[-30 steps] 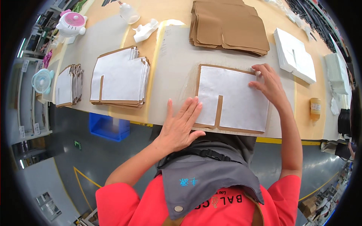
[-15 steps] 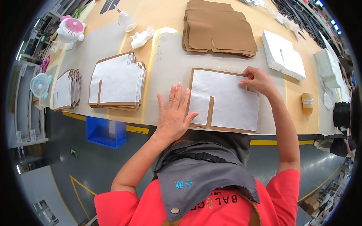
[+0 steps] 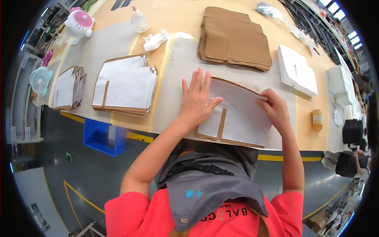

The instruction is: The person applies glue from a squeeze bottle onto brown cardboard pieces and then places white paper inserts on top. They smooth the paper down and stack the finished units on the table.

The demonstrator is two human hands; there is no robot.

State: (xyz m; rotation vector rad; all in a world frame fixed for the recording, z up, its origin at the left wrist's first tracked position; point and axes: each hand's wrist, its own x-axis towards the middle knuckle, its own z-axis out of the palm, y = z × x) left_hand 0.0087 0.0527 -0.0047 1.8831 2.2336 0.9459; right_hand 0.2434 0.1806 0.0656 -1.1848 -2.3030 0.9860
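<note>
Pinched narrow, the grip of the right hand (image 3: pixel 277 111) holds the upper right corner of a white-faced brown panel (image 3: pixel 244 116), whose upper edge bows up slightly. The left hand (image 3: pixel 195 102) is spread wide, palm down, over the panel's upper left; whether it presses or only hovers, I cannot tell. The panel lies at the front of the worktop (image 3: pixel 173 81), just before the person, below a stack of brown sheets (image 3: pixel 237 43).

Lifting one corner while the other side is pinned could, I judge, crease the bowed part, or shift the white facing if it is only loosely attached. An uneven tug might strain the panel around its narrow brown strip (image 3: pixel 222 124). Pulling toward the body could carry the lower edge past the front of the worktop.

As for writing, the grey apron (image 3: pixel 221 191) bears blue characters, and the red shirt (image 3: pixel 158 217) has dark lettering that appears upside down. An amber bottle (image 3: pixel 317 120) wears a pale label too small to read. I can make out no marking on the panel.
</note>
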